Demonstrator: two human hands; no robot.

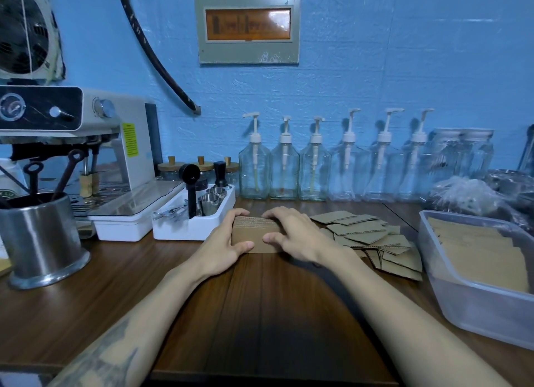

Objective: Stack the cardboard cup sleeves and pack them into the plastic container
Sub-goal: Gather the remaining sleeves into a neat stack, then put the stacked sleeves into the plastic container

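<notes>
Coffee-bar preparation counter.
Espresso machine (86, 143), row of syrup pump bottles (332, 167), tamper and scoop tray (190, 213) on wooden counter (260, 314), blue wall (404, 68).

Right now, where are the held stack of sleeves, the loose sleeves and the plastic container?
held stack (250, 233), head view, its front face between the hands.
loose sleeves (364, 234), head view, middle of the pile.
plastic container (474, 305), head view, its near wall.

Both bare forearms reaching forward and converging. Left hand (224, 243) curled round the left end of a squared brown cardboard sleeve stack (254, 234), thumb on its near face. Right hand (291, 232) arched over the right end, fingers on top, thumb pressing the front. Tattoo on the left forearm.
</notes>
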